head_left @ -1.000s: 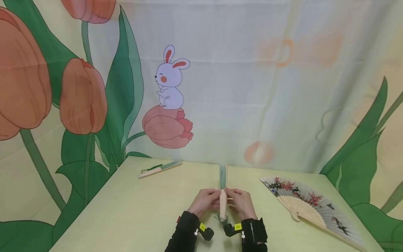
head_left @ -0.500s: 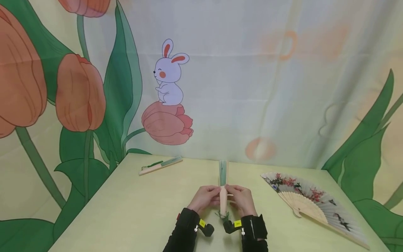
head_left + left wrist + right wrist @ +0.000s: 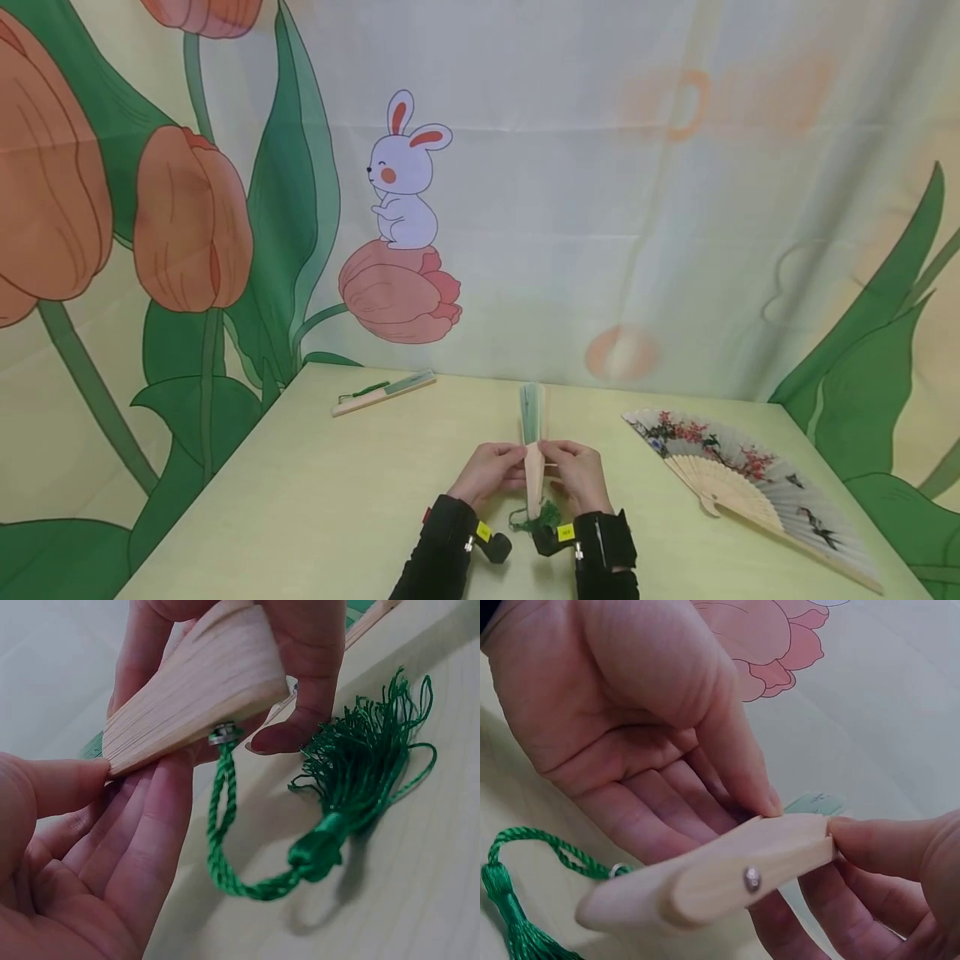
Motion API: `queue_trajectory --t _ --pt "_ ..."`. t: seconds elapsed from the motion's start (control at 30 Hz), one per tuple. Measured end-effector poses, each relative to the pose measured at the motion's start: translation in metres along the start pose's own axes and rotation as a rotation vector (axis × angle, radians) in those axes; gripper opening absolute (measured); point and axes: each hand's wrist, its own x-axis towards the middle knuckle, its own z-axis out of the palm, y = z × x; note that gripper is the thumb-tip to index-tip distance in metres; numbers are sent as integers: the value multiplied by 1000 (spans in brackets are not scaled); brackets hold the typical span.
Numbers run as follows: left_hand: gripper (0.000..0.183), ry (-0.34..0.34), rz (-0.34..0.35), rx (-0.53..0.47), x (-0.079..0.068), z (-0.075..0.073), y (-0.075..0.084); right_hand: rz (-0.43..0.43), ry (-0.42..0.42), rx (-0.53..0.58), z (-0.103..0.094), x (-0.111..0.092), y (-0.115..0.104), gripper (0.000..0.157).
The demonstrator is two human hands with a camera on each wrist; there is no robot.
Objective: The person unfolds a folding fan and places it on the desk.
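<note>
A nearly folded fan with pale wooden ribs and a green leaf points away from me. On its left edge, my left hand pinches the ribs between thumb and fingers. Opposite it, my right hand pinches the other edge. Both thumbs lie near the upper end of the wooden ribs in the right wrist view, where a metal rivet shows at the narrow end. A green tassel hangs by a looped cord from that end. Most of the leaf is hidden in the wrist views.
A second folded fan with a green cord lies at the table's back left. At the right, a spread fan with painted blossoms lies flat. Behind the pale yellow table hangs a printed cloth.
The fan's leaf and outer ribs stand slightly wider apart than before. Its tassel shows more, out to the right of the handle. Both hands keep nearly the same place; the head view shifts slightly.
</note>
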Motion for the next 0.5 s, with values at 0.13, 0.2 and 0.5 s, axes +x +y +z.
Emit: queue_trajectory --t 0.13,0.2,0.5 --pt "30 5 -7 -3 0 0 0 1 -2 -5 0 0 0 25" --pt "29 6 -8 -10 -1 0 0 4 1 -7 0 0 -1 25" --pt "29 14 6 31 0 -1 -3 9 9 -41 4 2 0 24"
